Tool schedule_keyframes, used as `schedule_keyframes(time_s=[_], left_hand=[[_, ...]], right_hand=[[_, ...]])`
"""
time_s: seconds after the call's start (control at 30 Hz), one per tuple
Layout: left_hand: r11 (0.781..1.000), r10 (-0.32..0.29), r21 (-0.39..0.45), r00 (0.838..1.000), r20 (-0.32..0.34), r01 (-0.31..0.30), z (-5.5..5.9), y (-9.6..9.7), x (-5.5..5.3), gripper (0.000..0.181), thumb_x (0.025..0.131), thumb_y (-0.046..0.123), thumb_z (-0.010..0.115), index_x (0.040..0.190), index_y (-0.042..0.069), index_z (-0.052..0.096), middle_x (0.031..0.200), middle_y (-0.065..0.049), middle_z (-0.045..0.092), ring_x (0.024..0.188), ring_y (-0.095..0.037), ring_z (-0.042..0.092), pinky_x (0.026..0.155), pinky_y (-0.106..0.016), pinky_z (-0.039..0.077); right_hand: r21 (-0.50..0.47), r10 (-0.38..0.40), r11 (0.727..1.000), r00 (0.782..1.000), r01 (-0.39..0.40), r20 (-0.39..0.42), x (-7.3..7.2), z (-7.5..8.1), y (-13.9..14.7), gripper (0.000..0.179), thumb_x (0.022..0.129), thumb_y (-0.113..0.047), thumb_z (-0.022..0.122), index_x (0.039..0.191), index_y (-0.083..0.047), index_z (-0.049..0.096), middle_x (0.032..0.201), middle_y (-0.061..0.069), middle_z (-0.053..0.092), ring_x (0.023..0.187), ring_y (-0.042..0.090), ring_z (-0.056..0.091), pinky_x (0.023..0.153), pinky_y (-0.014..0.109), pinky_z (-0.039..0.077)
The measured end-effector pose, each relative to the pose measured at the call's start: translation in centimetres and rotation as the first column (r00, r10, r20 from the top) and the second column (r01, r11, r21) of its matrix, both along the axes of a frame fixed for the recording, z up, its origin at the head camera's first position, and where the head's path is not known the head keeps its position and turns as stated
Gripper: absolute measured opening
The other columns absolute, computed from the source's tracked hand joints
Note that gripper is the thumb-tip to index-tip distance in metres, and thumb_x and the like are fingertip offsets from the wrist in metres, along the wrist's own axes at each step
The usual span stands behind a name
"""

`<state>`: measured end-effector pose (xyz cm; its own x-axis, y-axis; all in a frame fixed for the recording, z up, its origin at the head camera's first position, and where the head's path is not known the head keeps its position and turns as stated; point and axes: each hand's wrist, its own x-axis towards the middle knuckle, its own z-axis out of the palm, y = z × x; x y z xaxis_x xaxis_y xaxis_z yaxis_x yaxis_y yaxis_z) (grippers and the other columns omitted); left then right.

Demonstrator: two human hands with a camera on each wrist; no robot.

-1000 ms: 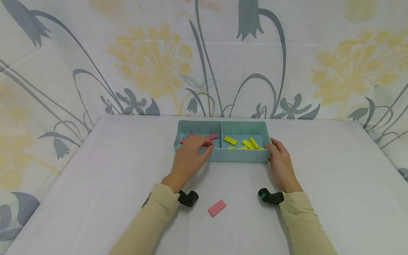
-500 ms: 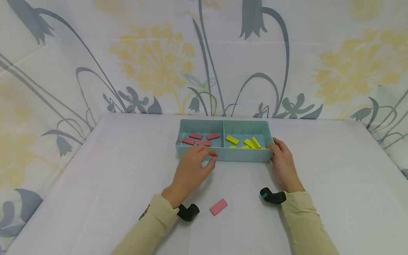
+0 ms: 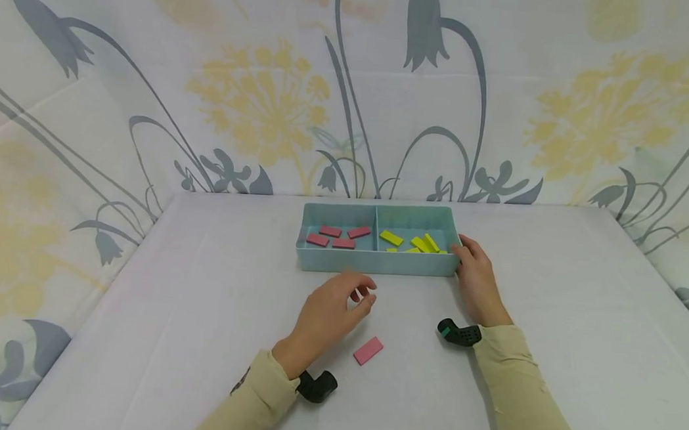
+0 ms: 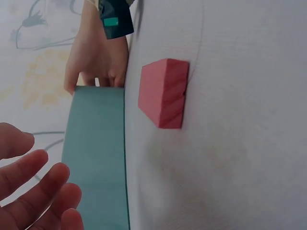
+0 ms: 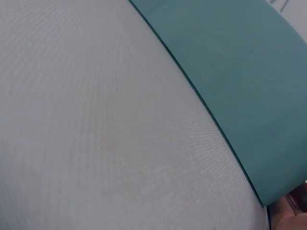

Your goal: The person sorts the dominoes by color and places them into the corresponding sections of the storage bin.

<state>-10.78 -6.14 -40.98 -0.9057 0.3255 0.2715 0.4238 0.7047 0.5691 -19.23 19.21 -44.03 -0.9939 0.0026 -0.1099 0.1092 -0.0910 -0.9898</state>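
Note:
A teal box (image 3: 336, 260) with two compartments stands at the back of the table. Several pink blocks (image 3: 317, 239) lie in its left side, several yellow blocks (image 3: 391, 238) in its right. One more pink block (image 3: 368, 351) rests on the cloth in front, its ridged side facing the left wrist view. My left hand (image 3: 329, 313) hovers between box and loose block, fingers loosely bent and holding nothing. At the box's right end my right hand (image 3: 478, 282) grips the front corner, thumb by the rim; its lower fingers are partly hidden.
A white cloth (image 3: 196, 311) covers the table. Behind it and along both sides hangs a floral curtain (image 3: 505, 106). Black wrist cameras (image 3: 460, 332) sit below each hand.
My left hand has drawn back from over the left compartment toward the loose pink block, its fingers loosening and uncovering the pink blocks in the box. The right hand stays at the box's corner.

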Motion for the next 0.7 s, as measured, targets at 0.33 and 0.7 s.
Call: schedule_keyframes(time_s=[0.33,0.7], left_hand=[[0.996,0.025,-0.083,0.993,0.118,-0.015,-0.7,0.3,0.6,0.025,0.085,0.038,0.056,0.102,0.019,0.061,0.082,0.009,0.054,0.065,-0.004,0.046,0.055,-0.019,0.040],[0.982,-0.153,-0.062,0.936,0.317,0.181,-1.5,0.0,0.4,0.040,0.079,0.052,0.058,0.103,0.020,0.057,0.084,0.009,0.050,0.072,-0.004,0.046,0.063,-0.020,0.040]], right_hand=[[0.004,-0.004,1.000,1.000,0.004,0.004,0.0,-0.1,0.0,0.055,0.095,-0.030,0.039,0.141,-0.006,0.018,0.146,0.008,0.013,0.131,0.018,0.018,0.105,0.035,0.019],[-0.002,0.007,1.000,1.000,-0.007,-0.015,0.1,-0.2,0.0,0.056,0.096,-0.030,0.039,0.141,-0.006,0.018,0.146,0.008,0.014,0.130,0.019,0.020,0.105,0.035,0.019]])
